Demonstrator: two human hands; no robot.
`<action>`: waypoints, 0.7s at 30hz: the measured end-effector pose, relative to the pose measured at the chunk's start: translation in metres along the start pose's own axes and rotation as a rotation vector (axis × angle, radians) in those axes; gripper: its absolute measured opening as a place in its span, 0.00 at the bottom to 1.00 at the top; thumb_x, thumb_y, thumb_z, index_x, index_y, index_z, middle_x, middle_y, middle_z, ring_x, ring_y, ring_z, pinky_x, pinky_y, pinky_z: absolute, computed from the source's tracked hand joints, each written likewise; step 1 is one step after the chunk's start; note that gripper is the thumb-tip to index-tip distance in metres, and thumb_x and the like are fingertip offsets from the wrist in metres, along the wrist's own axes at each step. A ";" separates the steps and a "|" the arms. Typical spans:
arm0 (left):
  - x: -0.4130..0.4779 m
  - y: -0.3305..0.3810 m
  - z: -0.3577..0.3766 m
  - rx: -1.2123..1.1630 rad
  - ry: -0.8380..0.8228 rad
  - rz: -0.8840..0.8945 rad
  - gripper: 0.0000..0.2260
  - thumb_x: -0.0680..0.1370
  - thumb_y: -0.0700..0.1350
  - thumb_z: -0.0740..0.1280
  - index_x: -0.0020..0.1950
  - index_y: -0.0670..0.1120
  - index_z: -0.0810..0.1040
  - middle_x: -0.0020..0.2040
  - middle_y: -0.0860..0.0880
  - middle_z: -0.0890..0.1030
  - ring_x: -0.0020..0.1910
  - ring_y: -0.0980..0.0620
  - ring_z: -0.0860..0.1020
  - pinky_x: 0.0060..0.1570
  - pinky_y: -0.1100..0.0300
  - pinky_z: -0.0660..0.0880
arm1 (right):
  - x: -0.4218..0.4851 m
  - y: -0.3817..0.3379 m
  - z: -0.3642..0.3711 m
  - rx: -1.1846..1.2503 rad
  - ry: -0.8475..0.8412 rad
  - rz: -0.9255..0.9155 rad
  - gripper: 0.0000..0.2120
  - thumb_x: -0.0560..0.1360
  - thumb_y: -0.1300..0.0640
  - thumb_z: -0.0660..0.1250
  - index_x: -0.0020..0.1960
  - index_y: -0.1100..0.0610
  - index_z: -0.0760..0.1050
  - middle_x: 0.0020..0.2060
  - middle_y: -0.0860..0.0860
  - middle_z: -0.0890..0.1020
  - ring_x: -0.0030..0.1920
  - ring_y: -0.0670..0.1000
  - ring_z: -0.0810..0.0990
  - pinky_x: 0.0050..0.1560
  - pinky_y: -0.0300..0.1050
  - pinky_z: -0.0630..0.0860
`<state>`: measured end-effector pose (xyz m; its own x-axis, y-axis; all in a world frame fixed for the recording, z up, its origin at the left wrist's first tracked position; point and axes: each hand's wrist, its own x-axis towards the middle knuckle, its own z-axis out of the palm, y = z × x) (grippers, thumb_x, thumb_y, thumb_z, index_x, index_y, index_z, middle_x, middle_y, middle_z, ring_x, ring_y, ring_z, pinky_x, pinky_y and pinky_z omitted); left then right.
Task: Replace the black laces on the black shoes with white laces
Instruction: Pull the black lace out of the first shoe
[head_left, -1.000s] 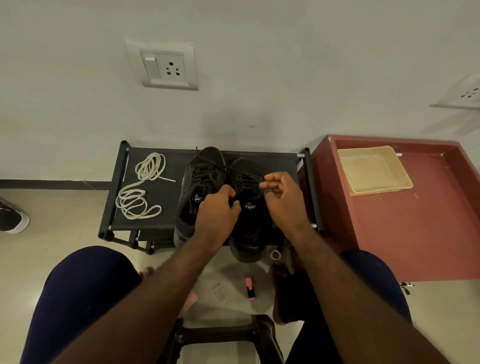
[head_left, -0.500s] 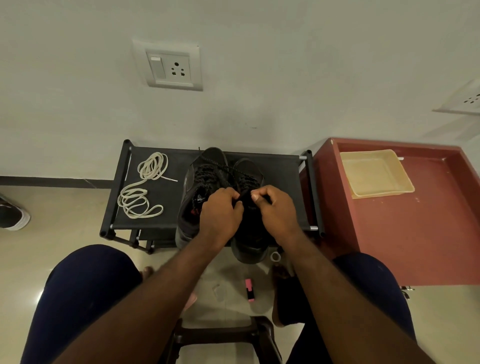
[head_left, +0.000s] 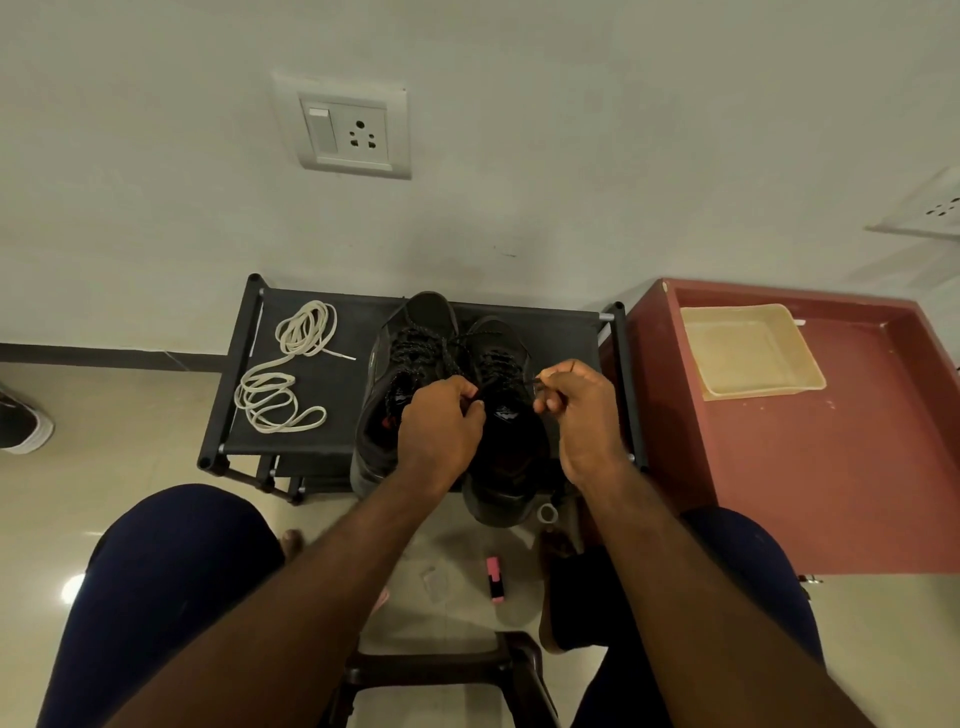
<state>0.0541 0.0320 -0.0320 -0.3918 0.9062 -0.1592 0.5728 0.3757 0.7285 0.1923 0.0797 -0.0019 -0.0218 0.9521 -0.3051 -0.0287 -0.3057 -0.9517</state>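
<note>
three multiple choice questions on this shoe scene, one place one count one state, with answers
1. Where do the coiled white laces lie? A on the black fabric-topped rack, left of the black shoes; B inside a shoe; C on the floor.
2. How many shoes stand there? A one; B two; C four.
3. The black laces are: A pulled out; B swapped for white; C threaded through the shoes, pinched by left hand and right hand.
Answers: 1 A, coils rest on the rack's left part; 2 B, a pair stands side by side; 3 C, black lacing crosses both shoes.
</note>
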 end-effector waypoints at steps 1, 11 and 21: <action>0.000 0.001 0.000 0.022 0.007 0.022 0.08 0.78 0.47 0.68 0.55 0.47 0.81 0.48 0.51 0.82 0.45 0.51 0.80 0.46 0.57 0.77 | 0.001 -0.002 -0.002 -0.096 -0.032 -0.045 0.10 0.78 0.64 0.64 0.38 0.64 0.73 0.26 0.55 0.69 0.28 0.50 0.71 0.37 0.43 0.73; 0.000 -0.003 -0.002 -0.019 -0.031 0.052 0.04 0.77 0.46 0.69 0.50 0.47 0.81 0.43 0.51 0.82 0.39 0.52 0.81 0.41 0.50 0.81 | 0.013 0.020 0.000 -1.157 -0.288 -0.440 0.09 0.79 0.51 0.66 0.48 0.53 0.83 0.42 0.49 0.83 0.43 0.50 0.80 0.45 0.49 0.77; 0.000 -0.004 -0.002 -0.120 -0.052 -0.046 0.05 0.78 0.46 0.69 0.52 0.48 0.79 0.43 0.52 0.81 0.36 0.52 0.81 0.38 0.49 0.82 | 0.013 -0.010 -0.016 0.063 0.067 0.041 0.12 0.79 0.64 0.63 0.37 0.60 0.74 0.32 0.52 0.78 0.31 0.50 0.78 0.39 0.43 0.75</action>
<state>0.0504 0.0300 -0.0342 -0.3762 0.8985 -0.2261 0.4641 0.3940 0.7934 0.2086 0.0953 0.0035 0.0422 0.9366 -0.3478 -0.0925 -0.3430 -0.9348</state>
